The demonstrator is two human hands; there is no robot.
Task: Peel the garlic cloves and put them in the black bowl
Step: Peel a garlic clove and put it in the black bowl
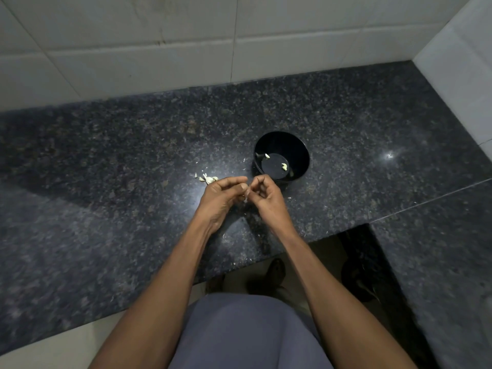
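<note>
**Head view: both hands pinch a garlic clove in front of the black bowl**

Head camera looks down on a dark speckled granite counter (111, 161) that fills the middle of the frame, with pale wall tiles (159, 35) across the top. Near the centre, the left hand (222, 198) and the right hand (265, 195) meet fingertip to fingertip. Between them sits a small pale garlic clove (246, 198), mostly hidden; the left thumb and fingers curl round it, and the right hand's curled fingers pinch at it from the other side.

Just above and right of the hands stands the black bowl (303, 155), upright on the counter. Two peeled cloves lie on its floor, one (267, 155) toward the upper left and one (285, 166) nearer the middle.

Left of the bowl, just above the left hand's fingers, a little heap of pale garlic bits (207, 178) rests on the counter; whether these are cloves or skins cannot be told. Tiny white flecks dot the counter around the hands.

At the bottom of the frame, grey clothing (247, 334) and a foot (275, 270) on a light floor show.
</note>
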